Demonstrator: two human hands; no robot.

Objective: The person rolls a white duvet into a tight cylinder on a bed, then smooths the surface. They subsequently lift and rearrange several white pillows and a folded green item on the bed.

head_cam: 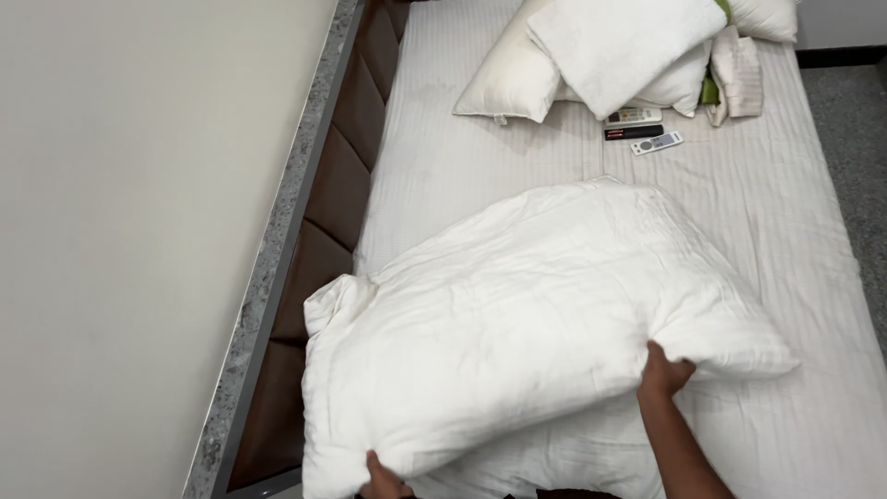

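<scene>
Both hands are on the big white pillow (517, 323) at the near end of the bed (795, 231). Left hand (383, 480) grips its near edge, right hand (663, 374) clutches the right corner. Far off sit more pillows (591, 55) and three remotes (642, 129).
</scene>
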